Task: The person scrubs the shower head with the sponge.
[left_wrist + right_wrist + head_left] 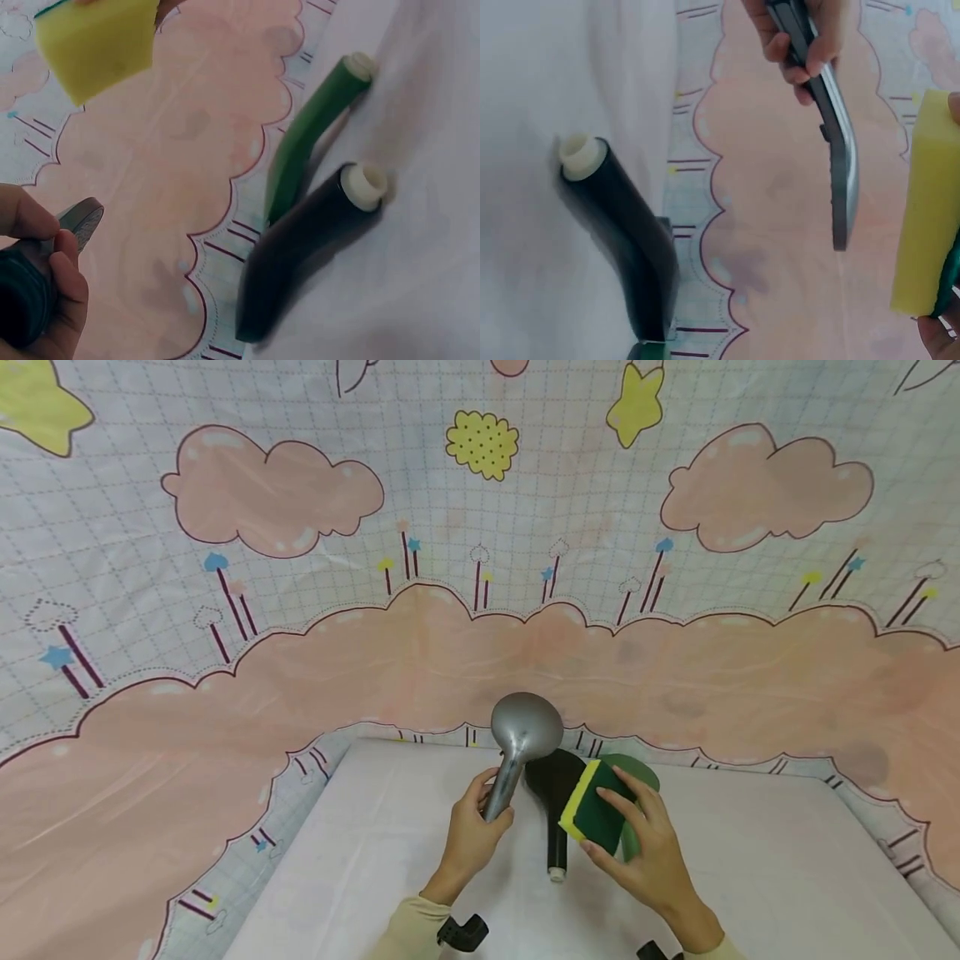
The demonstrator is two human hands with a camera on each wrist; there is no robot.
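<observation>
My left hand point(471, 839) grips a silver shower head point(527, 725) by its handle, the round head tilted up and its smooth back toward the head camera. In the right wrist view the same shower head point(843, 176) appears edge-on. A yellow sponge with a dark green scouring side point(604, 810) is held by its edges between the thumb and fingers of my right hand point(651, 860). Sponge and silver shower head are apart. Below them on the table lie a black shower head point(557, 802) and, partly hidden behind the sponge, a green shower head point(639, 770).
The white tabletop point(360, 835) runs back to a patterned cloth backdrop point(480, 660) with clouds and stars. Pale threaded handle ends of the black shower head point(307, 232) and green shower head point(311, 135) point toward me.
</observation>
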